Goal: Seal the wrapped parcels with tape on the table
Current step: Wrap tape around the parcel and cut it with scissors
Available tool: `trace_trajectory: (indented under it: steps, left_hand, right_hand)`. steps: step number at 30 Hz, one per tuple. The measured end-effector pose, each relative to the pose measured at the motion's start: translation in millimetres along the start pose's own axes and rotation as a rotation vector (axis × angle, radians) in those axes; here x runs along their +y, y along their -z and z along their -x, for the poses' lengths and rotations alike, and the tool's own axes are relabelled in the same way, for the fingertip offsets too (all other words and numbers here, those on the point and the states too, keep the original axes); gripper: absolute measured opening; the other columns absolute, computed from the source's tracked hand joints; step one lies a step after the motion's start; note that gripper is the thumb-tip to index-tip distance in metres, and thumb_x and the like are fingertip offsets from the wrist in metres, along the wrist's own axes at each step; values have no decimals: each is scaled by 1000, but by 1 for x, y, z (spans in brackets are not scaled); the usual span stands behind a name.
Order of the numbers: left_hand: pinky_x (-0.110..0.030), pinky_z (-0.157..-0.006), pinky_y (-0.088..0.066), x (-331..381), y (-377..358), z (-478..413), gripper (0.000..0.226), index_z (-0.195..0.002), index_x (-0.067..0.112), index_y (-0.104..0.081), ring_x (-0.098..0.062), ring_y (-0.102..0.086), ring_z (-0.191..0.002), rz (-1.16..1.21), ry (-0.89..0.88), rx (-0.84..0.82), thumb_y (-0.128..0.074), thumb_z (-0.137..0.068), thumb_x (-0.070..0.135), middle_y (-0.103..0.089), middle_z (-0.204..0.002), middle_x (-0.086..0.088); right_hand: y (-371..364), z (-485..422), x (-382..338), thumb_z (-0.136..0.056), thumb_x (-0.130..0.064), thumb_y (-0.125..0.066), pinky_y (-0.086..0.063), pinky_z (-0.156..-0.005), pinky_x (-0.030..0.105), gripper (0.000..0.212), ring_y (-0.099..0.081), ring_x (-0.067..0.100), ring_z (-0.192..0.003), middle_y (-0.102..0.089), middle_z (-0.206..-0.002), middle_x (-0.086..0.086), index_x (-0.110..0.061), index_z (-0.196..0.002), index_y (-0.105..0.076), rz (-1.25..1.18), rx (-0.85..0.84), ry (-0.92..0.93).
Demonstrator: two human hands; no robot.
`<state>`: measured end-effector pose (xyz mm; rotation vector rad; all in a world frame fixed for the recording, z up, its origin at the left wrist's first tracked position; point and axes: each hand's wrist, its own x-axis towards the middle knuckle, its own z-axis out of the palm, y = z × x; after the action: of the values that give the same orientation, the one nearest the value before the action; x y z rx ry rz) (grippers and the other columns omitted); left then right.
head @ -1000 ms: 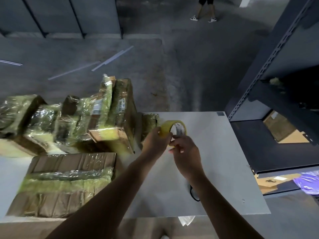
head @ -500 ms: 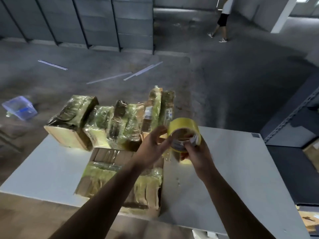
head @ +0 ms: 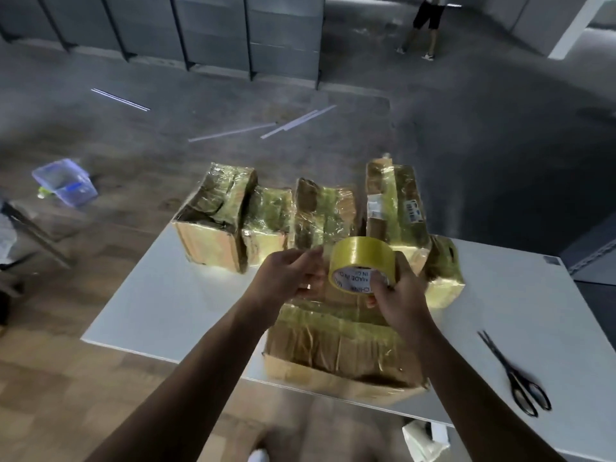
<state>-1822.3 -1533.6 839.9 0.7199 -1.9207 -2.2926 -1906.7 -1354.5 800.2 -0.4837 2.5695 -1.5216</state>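
My right hand (head: 396, 290) curled round the yellow tape roll (head: 361, 258), my left hand (head: 286, 278) pinching its edge, both over a wrapped parcel (head: 333, 348) on the table (head: 173, 295), scissors (head: 513, 375) nearby

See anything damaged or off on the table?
The far-left parcel looks crushed: its top sags with a dark tear under the wrap. The near parcel sits right at the table edge.

Core print on tape roll (head: 361, 258) partly under right grip (head: 398, 295) thumb. Can't tell if left grip (head: 286, 278) pinches a tape end. Near parcel (head: 340, 348) far top hidden behind both. Bg person (head: 425, 25) cut off at top edge. Surface (head: 173, 295) runs off frame at right.
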Motion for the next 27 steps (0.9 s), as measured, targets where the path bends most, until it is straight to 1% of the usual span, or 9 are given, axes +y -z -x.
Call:
trace_trajectory:
  steps: [3, 6, 10, 14, 17, 19, 22, 24, 27]
  left_hand:
    - [-29, -61, -55, -5, 20, -5, 26, -91, -5, -69, -15, -60, -63, -22, 66, 33, -63, -92, 21, -64, -74, -10]
    - [-31, -65, -55, -10, 34, -8, 21, -89, -14, -64, -20, -54, -67, -48, 93, 59, -60, -88, 7, -57, -72, -14]
    - [-26, -59, -55, -10, 41, -5, 19, -85, 0, -67, -17, -58, -63, -50, 112, 50, -59, -91, 16, -60, -70, -8]
    - [-24, -57, -55, -16, 40, 0, 18, -78, 3, -64, -14, -59, -62, -96, 99, 93, -67, -87, 18, -60, -67, -7]
    - [-24, -57, -55, -21, 41, 4, 17, -76, 4, -65, -10, -61, -57, -68, 92, 139, -67, -88, 16, -63, -64, -4]
    - [-24, -55, -54, -23, 42, 6, 17, -78, 3, -65, -8, -60, -54, -48, 87, 176, -66, -89, 16, -62, -61, -3]
    - [-25, -55, -54, -25, 52, 9, 18, -78, 3, -63, -12, -59, -56, -108, 66, 250, -65, -91, 16, -61, -63, -5]
    - [-27, -59, -56, -25, 71, 9, 17, -79, 4, -63, -18, -59, -62, -117, 49, 344, -64, -91, 16, -61, -70, -10]
    - [-26, -61, -56, -26, 96, 10, 17, -84, 1, -64, -20, -61, -68, -172, 52, 349, -64, -92, 16, -63, -74, -12]
  right_hand:
    - [-11, 4, -5, -93, -17, -58, -59, -55, 43, 34, -67, 19, -65, -62, -81, -1, -18, -125, -48, 61, -5, 31]
    - [-16, 7, -12, -91, -8, -58, -56, -52, 38, 28, -65, 18, -65, -60, -78, 0, -21, -114, -49, 109, -8, 87]
    - [-18, 10, -17, -88, -9, -61, -41, -55, 17, 29, -59, 6, -73, -57, -82, -7, -19, -114, -50, 187, -52, 117]
    - [-19, 9, -20, -85, -10, -66, -45, -61, 20, 27, -58, 4, -81, -60, -89, -4, -17, -108, -53, 193, -47, 137]
    - [-22, 7, -29, -86, -4, -63, -38, -58, 9, 24, -52, -1, -77, -56, -88, -2, -15, -103, -51, 204, -15, 187]
    - [-28, 7, -37, -86, 3, -59, -40, -55, 8, 27, -49, 3, -69, -52, -81, -2, -14, -103, -47, 167, -61, 230]
    - [-33, 7, -42, -85, 4, -59, -42, -57, 10, 33, -55, 14, -71, -56, -85, 3, -10, -114, -51, 176, -117, 263]
    - [-25, 7, -43, -79, 0, -68, -45, -66, 13, 40, -58, 18, -79, -62, -94, 3, -12, -115, -58, 332, -123, 322]
    - [-14, 11, -50, -69, -11, -79, -52, -80, 36, 53, -63, 25, -99, -67, -113, 2, -16, -119, -63, 573, -222, 415]
